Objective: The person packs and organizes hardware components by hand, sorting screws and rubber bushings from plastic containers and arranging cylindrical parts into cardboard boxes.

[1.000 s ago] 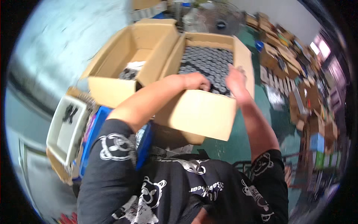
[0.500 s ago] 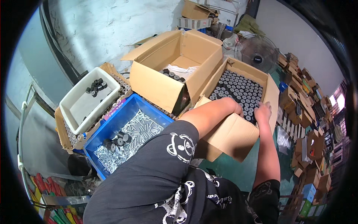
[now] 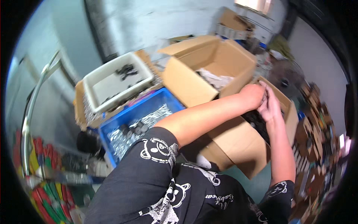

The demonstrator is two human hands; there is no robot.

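Both my hands meet above the open carton of black cylindrical parts [image 3: 255, 122] on the right. My left hand [image 3: 253, 96] reaches across with its fingers curled inward. Against it, my right hand [image 3: 271, 106] is raised, its fingers bent toward the left one. Something dark shows between the two hands, too blurred and covered to name. The parts below stand in packed rows, partly hidden by my hands and the carton's near flap [image 3: 238, 140].
A blue bin [image 3: 105, 143] holds metal screws and a few black parts. Beyond it, a white tray [image 3: 112, 87] with black pieces rests on a carton. A larger open carton [image 3: 190, 84] stands in the middle, near a fan [image 3: 285, 80]. Boxes [image 3: 317, 145] pile up at right.
My hands have come up off the carton of parts and together; before, they were apart, down at its contents and right edge. The view has turned, shifting the scene rightward.
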